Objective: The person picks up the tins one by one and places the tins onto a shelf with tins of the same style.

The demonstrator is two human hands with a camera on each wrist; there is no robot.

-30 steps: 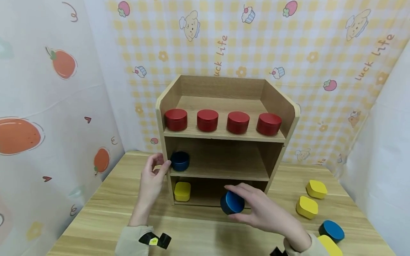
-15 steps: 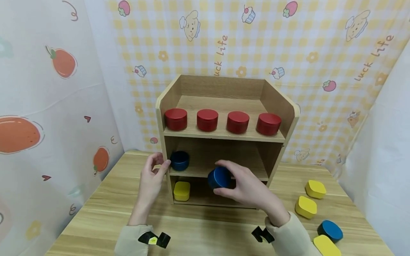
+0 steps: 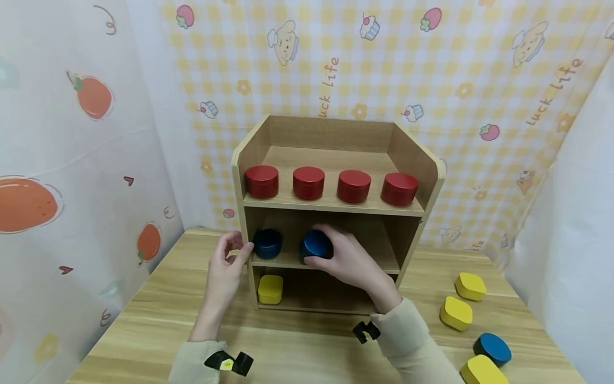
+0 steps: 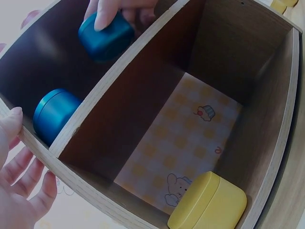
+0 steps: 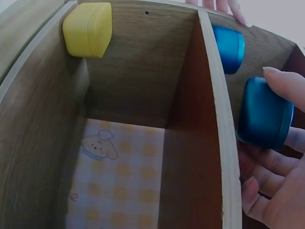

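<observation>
My right hand (image 3: 352, 261) holds a blue round tin (image 3: 315, 244) between thumb and fingers, tilted, at the front of the middle level of the wooden shelf unit (image 3: 331, 209). Left of it on that level stands another blue tin (image 3: 267, 244), close to the side panel. In the right wrist view the held tin (image 5: 264, 113) shows beside the shelf board, thumb (image 5: 286, 86) on its near face. My left hand (image 3: 227, 272) touches the front edge of the left side panel with its thumb, fingers loosely bent along the outer side, as the left wrist view also shows.
Several red round tins (image 3: 309, 183) stand in a row on the top level. One yellow rounded-square tin (image 3: 271, 289) sits at the bottom level's left. On the table to the right lie yellow tins (image 3: 456, 313) and a blue tin (image 3: 492, 349). Patterned cloth (image 3: 360, 64) hangs behind.
My right hand has carried the blue tin up and to the left, from in front of the bottom level to the middle level. The left hand has stayed at the side panel.
</observation>
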